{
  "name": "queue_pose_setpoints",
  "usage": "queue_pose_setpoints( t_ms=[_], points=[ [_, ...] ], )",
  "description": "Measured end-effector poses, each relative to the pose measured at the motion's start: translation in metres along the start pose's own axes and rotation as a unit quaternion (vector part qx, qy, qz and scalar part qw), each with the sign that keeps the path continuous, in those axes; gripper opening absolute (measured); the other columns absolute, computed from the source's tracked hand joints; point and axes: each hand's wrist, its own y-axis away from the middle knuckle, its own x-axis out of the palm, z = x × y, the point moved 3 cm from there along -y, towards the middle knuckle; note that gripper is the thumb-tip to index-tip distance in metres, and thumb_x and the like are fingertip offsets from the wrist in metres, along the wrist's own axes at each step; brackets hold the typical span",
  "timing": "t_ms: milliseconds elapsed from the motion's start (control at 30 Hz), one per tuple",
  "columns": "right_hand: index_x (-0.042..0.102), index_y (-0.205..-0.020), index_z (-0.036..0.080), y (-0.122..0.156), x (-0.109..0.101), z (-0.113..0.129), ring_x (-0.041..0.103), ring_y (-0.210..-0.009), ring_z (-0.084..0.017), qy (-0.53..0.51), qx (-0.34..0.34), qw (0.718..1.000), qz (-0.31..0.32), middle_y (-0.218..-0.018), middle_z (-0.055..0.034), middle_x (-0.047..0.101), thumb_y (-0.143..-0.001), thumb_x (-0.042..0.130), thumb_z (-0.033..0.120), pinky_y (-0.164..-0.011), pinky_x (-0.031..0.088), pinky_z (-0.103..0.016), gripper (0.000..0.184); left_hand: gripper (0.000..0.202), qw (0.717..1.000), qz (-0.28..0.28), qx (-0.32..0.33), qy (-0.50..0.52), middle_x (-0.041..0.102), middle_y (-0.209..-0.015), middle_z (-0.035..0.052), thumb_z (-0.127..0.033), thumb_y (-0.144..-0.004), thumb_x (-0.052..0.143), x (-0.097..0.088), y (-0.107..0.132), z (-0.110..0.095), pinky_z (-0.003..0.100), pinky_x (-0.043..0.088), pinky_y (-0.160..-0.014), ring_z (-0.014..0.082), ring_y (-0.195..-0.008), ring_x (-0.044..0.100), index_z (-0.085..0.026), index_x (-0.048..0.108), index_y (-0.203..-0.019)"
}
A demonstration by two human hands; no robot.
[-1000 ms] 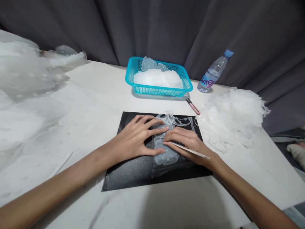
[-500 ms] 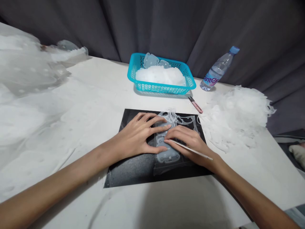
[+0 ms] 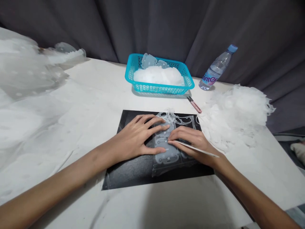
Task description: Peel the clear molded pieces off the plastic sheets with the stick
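A translucent moulded plastic piece (image 3: 164, 152) lies on a black mat (image 3: 128, 171) in the middle of the white table. My left hand (image 3: 138, 138) lies flat on it with fingers spread, pressing it down. My right hand (image 3: 190, 141) is closed in a pinch on a thin white stick (image 3: 197, 149), whose tip touches the piece beside my left fingertips. Loose clear trimmings (image 3: 173, 117) curl on the mat just beyond my fingers.
A turquoise basket (image 3: 158, 89) filled with clear plastic pieces stands behind the mat. Pink snips (image 3: 194, 106) lie to its right, then a water bottle (image 3: 215, 70). A heap of white trimmings (image 3: 238, 111) sits right; clear plastic sheets (image 3: 28, 76) pile up left. Dark curtain behind.
The stick's tip and my right fingers have shifted slightly along the piece. My left hand has stayed flat in the same place. The view has wobbled a little.
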Motion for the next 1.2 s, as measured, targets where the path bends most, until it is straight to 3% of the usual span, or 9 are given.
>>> queue_pose_setpoints(
  t_ms=[200,533,767,867,933,1000,1067,1133,1200],
  points=[
    [0.066,-0.107,0.017,-0.005,0.008,0.002,0.068,-0.101,-0.020,0.022,-0.035,0.999,0.008,-0.104,-0.0095,0.073,-0.105,0.056,0.017,-0.093,0.057,-0.036,0.011,0.070,1.000,0.000,0.002,0.009,0.056,-0.154,0.0078,-0.068,-0.095,0.059,0.001,0.000,0.002,0.050,0.032,-0.119,0.0343,-0.144,0.044,-0.028,0.053,-0.152],
    [0.067,-0.105,0.017,-0.003,0.004,0.001,0.069,-0.099,-0.020,0.092,-0.024,0.995,0.035,-0.103,-0.0099,0.073,-0.107,0.051,0.020,-0.089,0.058,-0.035,0.017,0.069,1.000,-0.002,0.000,0.025,0.057,-0.152,0.0096,-0.065,-0.094,0.063,-0.002,-0.001,-0.001,0.050,0.032,-0.120,0.0340,-0.143,0.045,-0.026,0.055,-0.150],
    [0.068,-0.105,0.018,-0.007,0.010,0.001,0.070,-0.098,-0.019,0.091,-0.045,0.995,0.015,-0.100,-0.0087,0.073,-0.107,0.051,0.020,-0.090,0.060,-0.035,0.017,0.070,0.998,0.001,-0.010,0.067,0.056,-0.153,0.0091,-0.067,-0.093,0.065,-0.002,0.001,0.003,0.052,0.031,-0.121,0.0346,-0.144,0.043,-0.029,0.054,-0.150],
    [0.068,-0.113,0.015,-0.007,0.012,-0.002,0.071,-0.103,-0.020,0.104,-0.038,0.994,0.007,-0.107,-0.0109,0.071,-0.107,0.054,0.021,-0.095,0.060,-0.035,0.017,0.072,0.995,0.016,-0.020,0.093,0.054,-0.154,0.0086,-0.065,-0.094,0.064,-0.006,0.000,0.001,0.049,0.034,-0.119,0.0329,-0.144,0.043,-0.030,0.046,-0.155],
    [0.065,-0.125,0.015,-0.008,0.011,-0.004,0.070,-0.110,-0.021,0.121,-0.017,0.993,0.004,-0.118,-0.0135,0.069,-0.106,0.056,0.025,-0.100,0.060,-0.037,0.023,0.079,0.995,-0.004,-0.035,0.095,0.051,-0.154,0.0115,-0.067,-0.092,0.065,-0.011,0.001,-0.003,0.047,0.037,-0.116,0.0328,-0.141,0.044,-0.026,0.040,-0.155],
    [0.062,-0.132,0.016,-0.010,0.011,-0.004,0.069,-0.116,-0.022,0.137,-0.002,0.990,0.016,-0.124,-0.0143,0.067,-0.106,0.056,0.029,-0.103,0.059,-0.039,0.030,0.077,0.991,-0.069,-0.093,0.067,0.056,-0.142,0.0152,-0.071,-0.090,0.065,-0.016,0.005,-0.007,0.046,0.044,-0.107,0.0337,-0.129,0.052,-0.019,0.048,-0.143],
    [0.063,-0.132,0.015,-0.012,0.010,-0.003,0.068,-0.115,-0.023,0.149,-0.009,0.988,0.032,-0.121,-0.0142,0.067,-0.107,0.054,0.029,-0.101,0.060,-0.040,0.030,0.063,0.976,-0.122,-0.180,0.035,0.064,-0.114,0.0123,-0.074,-0.091,0.061,-0.018,0.013,-0.011,0.043,0.049,-0.089,0.0311,-0.105,0.060,-0.017,0.057,-0.116],
    [0.065,-0.127,0.014,-0.014,0.010,-0.002,0.069,-0.111,-0.023,0.165,-0.030,0.985,0.036,-0.116,-0.0144,0.069,-0.109,0.050,0.028,-0.098,0.061,-0.039,0.027,0.054,0.963,-0.115,-0.243,0.029,0.062,-0.089,0.0057,-0.074,-0.095,0.054,-0.014,0.019,-0.017,0.039,0.046,-0.075,0.0267,-0.084,0.060,-0.019,0.057,-0.093],
    [0.066,-0.122,0.014,-0.014,0.009,0.000,0.070,-0.108,-0.022,0.184,-0.048,0.982,0.024,-0.113,-0.0146,0.071,-0.110,0.047,0.026,-0.094,0.062,-0.039,0.026,0.054,0.959,-0.092,-0.262,0.053,0.060,-0.083,0.0032,-0.072,-0.097,0.050,-0.009,0.022,-0.023,0.037,0.042,-0.072,0.0251,-0.080,0.059,-0.020,0.057,-0.085]
  ],
)
